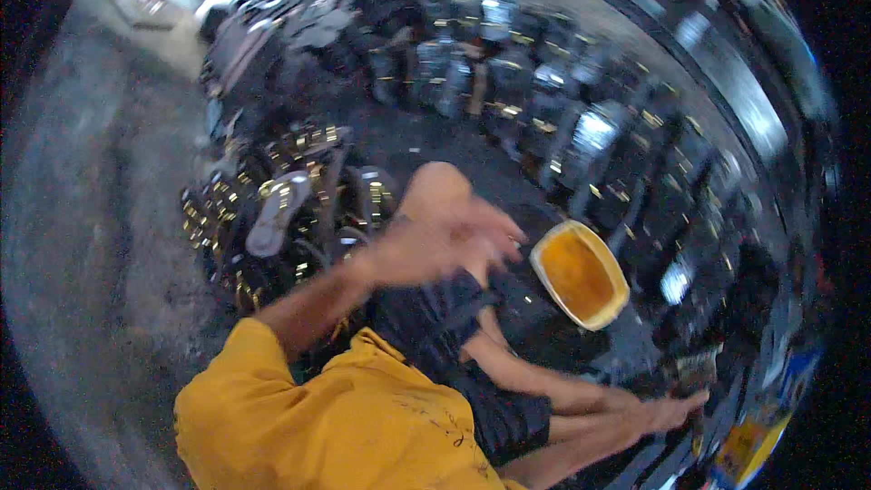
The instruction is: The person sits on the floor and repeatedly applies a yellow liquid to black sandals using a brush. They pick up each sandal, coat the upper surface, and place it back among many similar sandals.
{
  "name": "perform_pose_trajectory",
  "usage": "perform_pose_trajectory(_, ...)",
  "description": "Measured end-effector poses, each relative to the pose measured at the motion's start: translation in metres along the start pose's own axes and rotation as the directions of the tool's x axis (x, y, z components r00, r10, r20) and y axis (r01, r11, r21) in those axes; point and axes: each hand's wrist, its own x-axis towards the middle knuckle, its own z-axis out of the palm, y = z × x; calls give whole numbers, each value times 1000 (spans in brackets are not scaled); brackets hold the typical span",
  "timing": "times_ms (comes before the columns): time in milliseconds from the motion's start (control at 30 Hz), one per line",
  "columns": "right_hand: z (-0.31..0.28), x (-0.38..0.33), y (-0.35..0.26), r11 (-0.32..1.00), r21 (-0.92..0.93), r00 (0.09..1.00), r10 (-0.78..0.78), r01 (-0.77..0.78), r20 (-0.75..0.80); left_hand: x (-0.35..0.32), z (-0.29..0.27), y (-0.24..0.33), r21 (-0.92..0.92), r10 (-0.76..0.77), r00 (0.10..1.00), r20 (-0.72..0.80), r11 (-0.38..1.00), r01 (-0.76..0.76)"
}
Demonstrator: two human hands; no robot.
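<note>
My left hand (467, 234), smeared by motion, is above my bent knee, its fingers toward a white tub (621, 306). The tub holds an orange-yellow substance (576, 274); hand and tub look apart. Whether the left fingers hold anything is not clear. Off to the right, my right hand (667, 412) reaches out beyond my lower leg, beside a flat greyish piece (697, 370). Blur hides how its fingers are set and whether it touches that piece. Left of my knee lies a pale-soled sandal (277, 215) on a heap of dark sandals with gold-coloured metal parts.
Rows of dark, shiny footwear pieces (517, 82) with gold-coloured bits spread across the far side and right. Dark flat pieces (313, 23) are piled at far left. A yellow and blue package (753, 445) lies at lower right. Grey concrete floor (100, 245) runs along the left.
</note>
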Motion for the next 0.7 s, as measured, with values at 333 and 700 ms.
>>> perform_pose_trajectory(333,58,-147,-35,867,-34,700,-378,498,606,-261,-404,-42,371,71,369,-927,315,873)
perform_pose_trajectory(700,74,-153,-63,783,29,553,-465,622,692,-321,-462,-227,382,-269,336,-903,-143,913)
